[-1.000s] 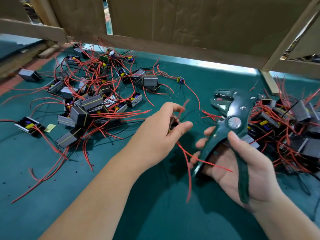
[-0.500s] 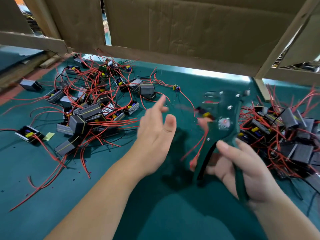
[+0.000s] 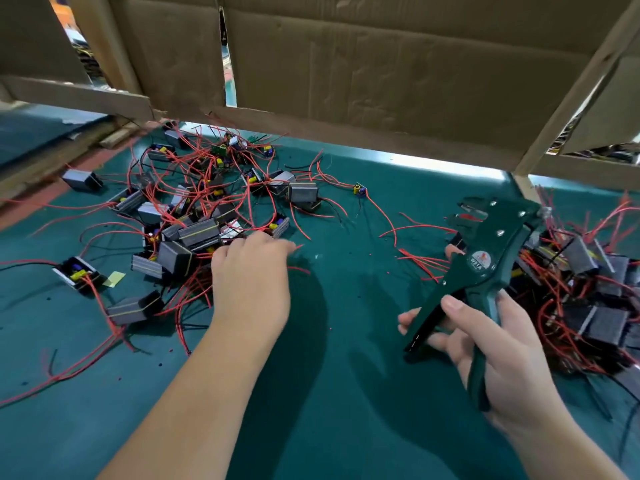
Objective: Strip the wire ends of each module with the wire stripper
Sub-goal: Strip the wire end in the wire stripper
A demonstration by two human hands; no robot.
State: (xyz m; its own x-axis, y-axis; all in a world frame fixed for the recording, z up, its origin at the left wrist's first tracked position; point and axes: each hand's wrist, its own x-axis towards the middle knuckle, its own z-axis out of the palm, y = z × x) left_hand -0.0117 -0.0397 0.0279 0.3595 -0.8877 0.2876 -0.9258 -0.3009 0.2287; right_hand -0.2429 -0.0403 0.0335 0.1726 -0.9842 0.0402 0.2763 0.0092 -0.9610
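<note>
Two heaps of wired modules on the green mat (image 3: 329,393): left heap (image 3: 194,233) spread loose, right heap (image 3: 588,299) dense. Left hand (image 3: 251,282) sits at the left heap's near edge, fingers (image 3: 263,244) bent down onto red wires (image 3: 199,284); fingertips blurred, can't tell if they hold anything. Right hand (image 3: 498,344) grips the wire stripper (image 3: 481,268) by both handles, head up, just beside the right heap.

Dark green wire stripper (image 3: 485,268) is up off the counter (image 3: 346,375), its spread handles gripped in the right hand (image 3: 502,348), head tilted up and away. On the left, grey box-shaped modules (image 3: 201,233) sprawl loosely across the green top, red wires tangled every way. A second heap (image 3: 588,306), packed tighter, sits far right, just behind the stripper.
</note>
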